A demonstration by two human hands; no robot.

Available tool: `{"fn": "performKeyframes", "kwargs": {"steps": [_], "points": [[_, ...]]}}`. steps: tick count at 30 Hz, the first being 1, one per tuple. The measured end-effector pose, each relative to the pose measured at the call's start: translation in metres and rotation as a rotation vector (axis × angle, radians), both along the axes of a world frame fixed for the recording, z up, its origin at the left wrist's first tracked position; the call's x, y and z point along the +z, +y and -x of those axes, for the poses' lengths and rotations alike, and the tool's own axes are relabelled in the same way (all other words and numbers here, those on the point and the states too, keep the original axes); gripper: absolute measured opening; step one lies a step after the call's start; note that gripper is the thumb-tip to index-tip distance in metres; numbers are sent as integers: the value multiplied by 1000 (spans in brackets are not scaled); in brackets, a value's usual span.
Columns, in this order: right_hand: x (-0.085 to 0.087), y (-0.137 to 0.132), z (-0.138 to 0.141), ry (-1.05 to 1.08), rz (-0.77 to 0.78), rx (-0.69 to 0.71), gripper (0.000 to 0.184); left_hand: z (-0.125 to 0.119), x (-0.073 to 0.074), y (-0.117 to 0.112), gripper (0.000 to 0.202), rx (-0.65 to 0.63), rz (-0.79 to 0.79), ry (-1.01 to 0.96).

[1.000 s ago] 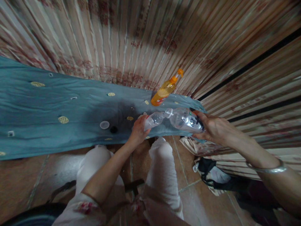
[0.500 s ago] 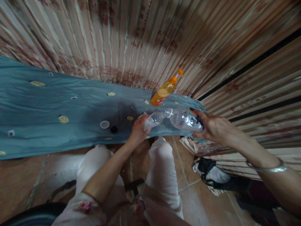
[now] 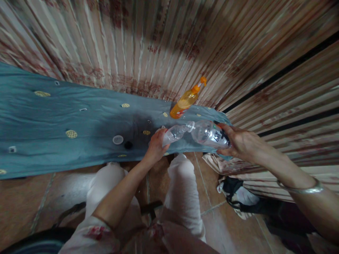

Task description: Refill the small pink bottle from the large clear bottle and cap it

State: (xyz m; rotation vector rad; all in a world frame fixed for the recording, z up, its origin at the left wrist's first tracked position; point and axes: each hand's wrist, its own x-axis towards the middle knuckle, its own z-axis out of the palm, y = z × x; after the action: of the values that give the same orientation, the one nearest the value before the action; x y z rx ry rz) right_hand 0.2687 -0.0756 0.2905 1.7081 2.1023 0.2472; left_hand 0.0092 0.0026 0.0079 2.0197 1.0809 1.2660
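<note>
Over the near right part of the worktop (image 3: 92,116), left hand (image 3: 156,145) is closed round the small bottle (image 3: 175,134); right hand (image 3: 235,143) grasps the large bottle (image 3: 209,133) by its base end. The two are held mouth to mouth, apparently meeting; true contact not confirmed from where I stand. Risk (my judgement): if either hand tilts or drifts, the mouths could slip out of line and any liquid inside would spill; too hard a squeeze could buckle the thin walls. Liquid level: not discernible. Appearance: small one clear, ribbed, lower end hidden in the grasp; large one clear, round-shouldered, dark markings, tilted. Pump bottle (image 3: 183,106), orange, stands just behind; pale disc (image 3: 118,140) and dark disc (image 3: 128,145) lie to the left.
</note>
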Motion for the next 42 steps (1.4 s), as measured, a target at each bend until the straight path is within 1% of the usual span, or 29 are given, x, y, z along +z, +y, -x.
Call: {"fn": "performKeyframes", "kwargs": {"steps": [3, 9, 15, 20, 23, 28, 31, 36, 42], "points": [[-2, 1, -6, 21, -7, 17, 80, 0, 0, 0, 67, 5, -4, 5], [-8, 2, -16, 38, -40, 58, 85, 0, -2, 0, 69, 15, 2, 15], [-3, 0, -5, -11, -31, 16, 78, 0, -4, 0, 69, 5, -9, 5], [-1, 0, -3, -15, -23, 35, 75, -1, -5, 1, 69, 6, -5, 8], [-1, 0, -3, -13, -21, 45, 76, -1, -4, 0, 72, 10, 2, 5], [1, 0, 0, -18, 4, -11, 78, -1, -1, -1, 71, 14, 11, 9], [2, 0, 2, -27, -4, -11, 79, -1, -1, -1, 71, 18, 25, 20], [3, 0, 4, -38, -1, 18, 76, 0, -2, -1, 71, 12, 9, 6], [7, -1, 9, -54, 22, -6, 72, 0, -1, -1, 70, 9, 12, 0]]}}
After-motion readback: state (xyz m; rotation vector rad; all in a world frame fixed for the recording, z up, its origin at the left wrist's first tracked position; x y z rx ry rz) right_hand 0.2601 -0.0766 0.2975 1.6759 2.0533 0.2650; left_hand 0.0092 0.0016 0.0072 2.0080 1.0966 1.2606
